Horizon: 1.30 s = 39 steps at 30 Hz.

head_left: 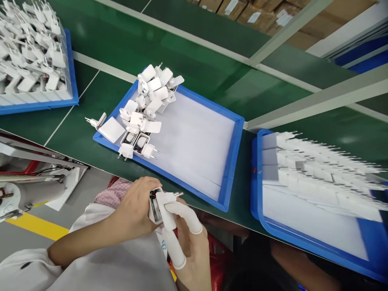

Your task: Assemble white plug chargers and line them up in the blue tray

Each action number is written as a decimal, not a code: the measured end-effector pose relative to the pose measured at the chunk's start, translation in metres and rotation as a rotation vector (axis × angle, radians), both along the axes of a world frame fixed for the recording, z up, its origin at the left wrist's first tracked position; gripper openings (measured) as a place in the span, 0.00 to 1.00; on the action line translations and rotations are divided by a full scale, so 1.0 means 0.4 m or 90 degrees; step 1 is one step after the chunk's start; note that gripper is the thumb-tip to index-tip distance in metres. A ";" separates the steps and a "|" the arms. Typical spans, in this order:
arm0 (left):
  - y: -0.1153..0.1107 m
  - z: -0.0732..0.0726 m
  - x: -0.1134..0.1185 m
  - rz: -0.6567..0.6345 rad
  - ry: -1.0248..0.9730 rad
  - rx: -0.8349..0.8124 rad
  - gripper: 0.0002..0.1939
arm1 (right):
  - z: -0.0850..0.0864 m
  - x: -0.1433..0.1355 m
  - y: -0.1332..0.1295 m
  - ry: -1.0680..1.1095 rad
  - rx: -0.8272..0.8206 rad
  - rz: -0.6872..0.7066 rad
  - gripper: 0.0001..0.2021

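Observation:
At the table's front edge, my left hand [136,208] is closed around a white charger housing [156,208], whose open end shows a circuit board and a bit of red wire. My right hand [192,238], with white cots on thumb and forefinger, pinches the white two-pin plug cover [167,210] against the side of that opening. The cover sits tilted, not seated flat; any wire between the two parts is hidden. Just beyond my hands, a blue tray [197,194] holds a heap of similar open chargers [148,107] at its left side, one [112,129] lying over the rim.
Far left, another blue tray [39,106] is piled with white charger parts. On the right, a blue bin [257,182] holds rows of chargers [321,173] with pins outward. Metal frame bars [318,97] cross the green table at right. A machine [30,194] stands at left.

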State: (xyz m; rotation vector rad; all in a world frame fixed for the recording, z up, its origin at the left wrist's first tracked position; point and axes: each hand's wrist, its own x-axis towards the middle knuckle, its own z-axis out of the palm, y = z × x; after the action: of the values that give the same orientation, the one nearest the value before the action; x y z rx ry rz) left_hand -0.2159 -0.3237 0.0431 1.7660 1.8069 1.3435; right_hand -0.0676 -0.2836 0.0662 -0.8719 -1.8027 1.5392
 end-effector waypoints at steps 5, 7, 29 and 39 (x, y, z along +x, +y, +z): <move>0.006 -0.013 -0.001 0.025 0.099 -0.046 0.29 | -0.042 -0.039 -0.010 -0.050 0.142 -0.163 0.17; 0.005 -0.004 -0.004 0.003 0.101 -0.055 0.31 | -0.054 -0.048 -0.009 -0.038 0.215 -0.193 0.16; 0.018 -0.045 -0.063 -0.100 -0.166 -0.123 0.25 | -0.143 -0.134 0.004 0.086 0.055 -0.311 0.02; 0.030 0.012 -0.084 -0.102 -0.046 0.007 0.16 | -0.066 -0.157 -0.010 0.129 -0.002 -0.293 0.04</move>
State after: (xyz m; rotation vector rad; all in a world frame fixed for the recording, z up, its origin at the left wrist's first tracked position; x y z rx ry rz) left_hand -0.2497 -0.3119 0.0477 1.8018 1.5865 1.3382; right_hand -0.1305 -0.2877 0.0399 -1.0081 -1.3408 1.2794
